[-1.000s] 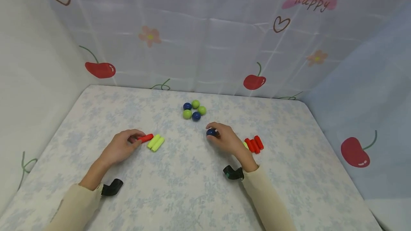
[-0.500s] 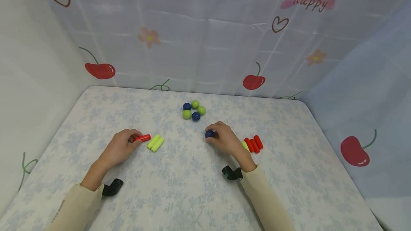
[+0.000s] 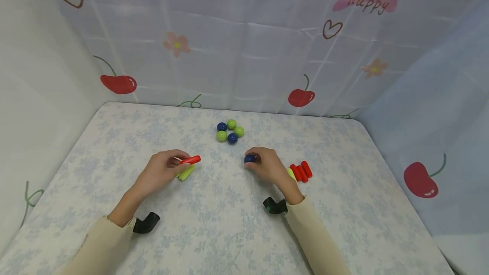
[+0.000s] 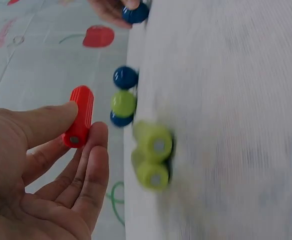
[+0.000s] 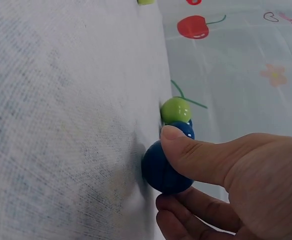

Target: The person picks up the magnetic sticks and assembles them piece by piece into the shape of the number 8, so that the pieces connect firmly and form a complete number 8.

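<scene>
My left hand (image 3: 162, 169) pinches a red ridged rod (image 4: 81, 116) with a grey dot on its end. In the head view the rod overlaps two yellow-green rods (image 3: 186, 173) lying side by side; the left wrist view shows it raised clear of these rods (image 4: 154, 160). On the right, my right hand (image 3: 267, 166) holds a dark blue ball (image 5: 165, 167) between thumb and fingers, close at the tabletop. Beyond the hands, green balls (image 3: 221, 136) and blue balls (image 3: 232, 138) sit in a small ring.
Beside the right wrist lie three red rods (image 3: 299, 172) and a yellow-green rod (image 3: 291, 174), partly hidden by the wrist. The table (image 3: 214, 224) has a pale floral cloth. Behind it hangs a printed curtain (image 3: 237, 54). Black wrist cameras (image 3: 146, 223) are worn at both sleeves.
My left hand has lifted the red rod and carried it right, over the yellow-green rods. The right hand, with the blue ball, shifted slightly left early on and has since stayed nearly still.
</scene>
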`<state>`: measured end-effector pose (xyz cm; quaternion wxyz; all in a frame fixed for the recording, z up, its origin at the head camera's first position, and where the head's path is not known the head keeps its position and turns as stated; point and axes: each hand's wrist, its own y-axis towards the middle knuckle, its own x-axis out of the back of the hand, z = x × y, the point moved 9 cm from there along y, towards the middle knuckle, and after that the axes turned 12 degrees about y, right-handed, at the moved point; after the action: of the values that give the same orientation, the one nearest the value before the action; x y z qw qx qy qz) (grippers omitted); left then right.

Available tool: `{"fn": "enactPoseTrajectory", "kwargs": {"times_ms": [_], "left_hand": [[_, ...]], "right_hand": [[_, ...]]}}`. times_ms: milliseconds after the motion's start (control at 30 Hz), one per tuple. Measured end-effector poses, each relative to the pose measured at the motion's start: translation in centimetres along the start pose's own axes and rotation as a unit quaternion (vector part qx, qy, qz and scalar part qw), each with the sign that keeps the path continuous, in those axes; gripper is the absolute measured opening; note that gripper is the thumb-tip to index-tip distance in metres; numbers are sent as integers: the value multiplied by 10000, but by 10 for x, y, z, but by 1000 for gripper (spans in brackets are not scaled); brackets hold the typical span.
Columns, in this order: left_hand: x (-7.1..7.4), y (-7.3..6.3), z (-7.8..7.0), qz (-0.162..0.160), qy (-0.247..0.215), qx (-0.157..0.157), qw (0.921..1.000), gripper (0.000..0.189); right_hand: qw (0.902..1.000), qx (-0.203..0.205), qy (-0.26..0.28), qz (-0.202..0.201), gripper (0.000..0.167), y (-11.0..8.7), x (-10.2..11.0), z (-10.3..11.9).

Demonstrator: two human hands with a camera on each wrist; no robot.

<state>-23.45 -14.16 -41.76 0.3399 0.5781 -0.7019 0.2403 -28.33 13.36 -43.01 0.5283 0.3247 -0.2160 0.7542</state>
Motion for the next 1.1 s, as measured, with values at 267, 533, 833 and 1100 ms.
{"fn": "enactPoseTrajectory", "kwargs": {"times_ms": [267, 533, 833, 1100], "left_hand": [[-29, 25, -30, 120, -173, -261, 9994, 22], [-55, 44, -57, 229, -358, -420, 9982, 21], [-79, 56, -69, 247, -313, -274, 9988, 17], [-91, 55, -76, 142, -358, -391, 9985, 16]], "right_hand": [[10000, 34, 30, -42, 28, -1, 2, 1], [10000, -35, 44, -13, 29, -1, 2, 1], [9998, -115, 173, -54, 28, -2, 1, 1], [9996, -92, 246, -45, 28, -5, 2, 0]]}}
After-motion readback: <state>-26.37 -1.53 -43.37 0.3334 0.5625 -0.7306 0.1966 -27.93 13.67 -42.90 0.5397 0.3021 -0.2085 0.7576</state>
